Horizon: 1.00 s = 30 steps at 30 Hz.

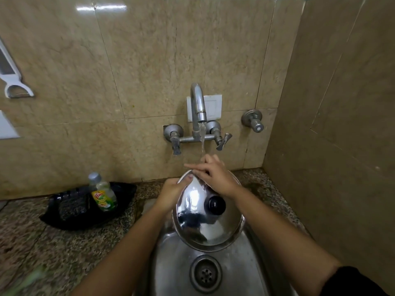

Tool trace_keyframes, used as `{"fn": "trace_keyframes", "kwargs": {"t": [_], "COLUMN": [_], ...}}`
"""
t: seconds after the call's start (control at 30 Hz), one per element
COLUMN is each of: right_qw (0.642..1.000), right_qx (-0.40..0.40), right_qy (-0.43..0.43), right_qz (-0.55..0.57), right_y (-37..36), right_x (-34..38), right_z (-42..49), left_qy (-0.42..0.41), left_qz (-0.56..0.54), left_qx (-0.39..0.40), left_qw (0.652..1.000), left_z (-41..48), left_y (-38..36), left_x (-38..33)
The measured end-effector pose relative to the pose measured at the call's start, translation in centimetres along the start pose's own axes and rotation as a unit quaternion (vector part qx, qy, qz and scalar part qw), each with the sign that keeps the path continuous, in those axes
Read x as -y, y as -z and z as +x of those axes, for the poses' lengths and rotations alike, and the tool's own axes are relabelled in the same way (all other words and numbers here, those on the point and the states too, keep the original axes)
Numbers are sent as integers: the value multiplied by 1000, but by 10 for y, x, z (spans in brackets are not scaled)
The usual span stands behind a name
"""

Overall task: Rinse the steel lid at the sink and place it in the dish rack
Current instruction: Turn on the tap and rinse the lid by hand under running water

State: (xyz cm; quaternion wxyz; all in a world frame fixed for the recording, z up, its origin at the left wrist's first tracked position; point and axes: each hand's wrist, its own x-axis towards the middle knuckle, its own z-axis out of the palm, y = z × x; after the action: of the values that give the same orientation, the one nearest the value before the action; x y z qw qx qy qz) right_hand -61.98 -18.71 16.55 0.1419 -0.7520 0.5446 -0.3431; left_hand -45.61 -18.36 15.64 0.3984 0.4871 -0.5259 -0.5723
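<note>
A steel sink (171,263) is sitting nearest the camera, its round drain (205,273) lying bare at the bottom of the basin. Just above the drain, a steel lid (198,221) is being held tilted over the basin, its domed outer face and black knob (215,205) turned up toward the camera. The left hand (173,193) is gripping the lid's upper left rim, thumb lying on the shiny top. The right hand (213,175) is resting on the lid's far edge with its fingers spread loosely, and water is falling onto them. The stream is running from a curved wall tap (198,103) directly behind. On the speckled counter (42,242) to the left, a bottle of dish soap (103,194) is standing upright against a black bag (70,208).
</note>
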Motion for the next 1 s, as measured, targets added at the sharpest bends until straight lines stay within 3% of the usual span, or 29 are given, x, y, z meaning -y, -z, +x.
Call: {"fn": "trace_keyframes", "kwargs": {"t": [0.07,0.2,0.27,0.4,0.53,0.67,0.77,0.83,0.9,1.0], "right_qw": [1000,968,953,965,973,958,955,962,964,928], "right_qx": [-23,-195,-225,-171,-127,-145,-78,-17,-5,-4], "right_qy": [-9,-149,-181,-61,35,101,174,140,65,0], "right_qz": [-7,-55,-86,-189,-192,-227,-229,-233,-258,-372], "right_y": [3,6,3,-12,-34,-41,-48,-53,-55,-47], "right_x": [-2,-26,-34,-32,-23,-21,-5,17,35,44], "right_z": [0,-17,-31,-64,-98,-101,-88,-72,-52,-26], "left_qy": [-16,-6,19,68,95,113,111,85,49,-7], "left_qz": [-12,-79,-105,-161,-166,-183,-207,-208,-210,-165], "left_qx": [-29,-98,-142,-200,-235,-267,-267,-242,-216,-236], "left_qw": [999,992,984,964,953,939,935,944,952,958], "left_z": [-2,-7,-7,-4,-2,-5,-6,-9,-11,-9], "left_y": [-3,-4,-4,-7,-6,-12,-18,-25,-35,-41], "left_x": [1,14,18,17,19,17,18,16,15,11]}}
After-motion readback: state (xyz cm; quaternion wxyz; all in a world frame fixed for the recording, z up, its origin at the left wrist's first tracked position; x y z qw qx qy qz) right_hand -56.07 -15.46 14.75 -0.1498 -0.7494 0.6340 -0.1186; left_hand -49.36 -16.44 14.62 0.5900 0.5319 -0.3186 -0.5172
